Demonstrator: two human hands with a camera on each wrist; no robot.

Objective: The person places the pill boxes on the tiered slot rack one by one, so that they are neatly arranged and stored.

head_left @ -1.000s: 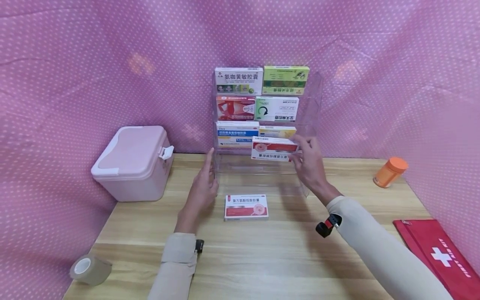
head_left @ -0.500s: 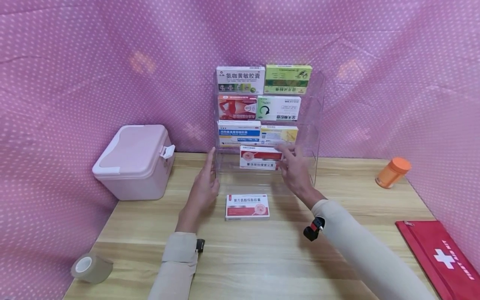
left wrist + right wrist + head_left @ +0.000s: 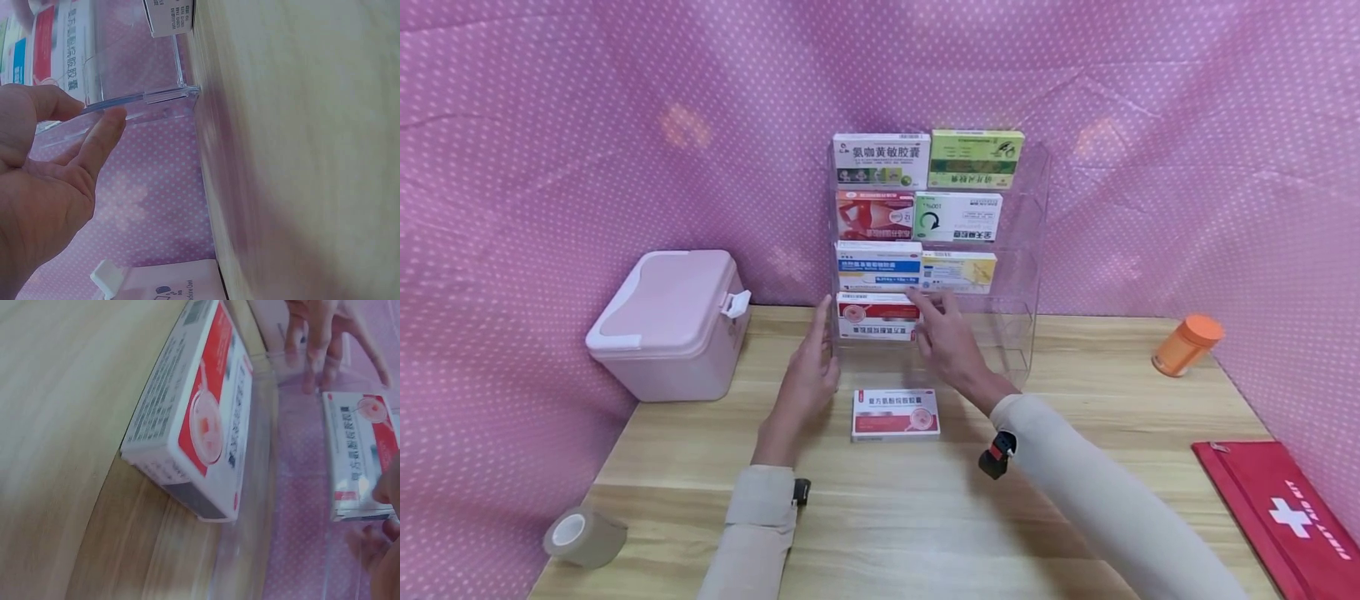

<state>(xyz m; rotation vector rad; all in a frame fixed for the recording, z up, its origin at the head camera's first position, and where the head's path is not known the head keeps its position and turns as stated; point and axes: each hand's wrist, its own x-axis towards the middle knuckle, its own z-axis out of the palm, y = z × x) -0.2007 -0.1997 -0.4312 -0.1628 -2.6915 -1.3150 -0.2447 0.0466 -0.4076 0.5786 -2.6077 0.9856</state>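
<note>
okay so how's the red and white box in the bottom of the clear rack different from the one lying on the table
The racked box stands on edge in the clear rack's bottom tier, while the table box lies flat on the wooden table. The racked box's print is upside down; the table box's reads upright. The right hand touches the racked box; nothing touches the table box. Both share the same red-and-white design.

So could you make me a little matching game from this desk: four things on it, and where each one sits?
Things:
1. pink case
2. tape roll
3. orange bottle
4. red first-aid pouch

Places:
A. near left corner of the table
B. near right edge
C. far right, by the curtain
D. far left, beside the clear rack

Pairs: 1-D, 2-A, 3-C, 4-B
</note>
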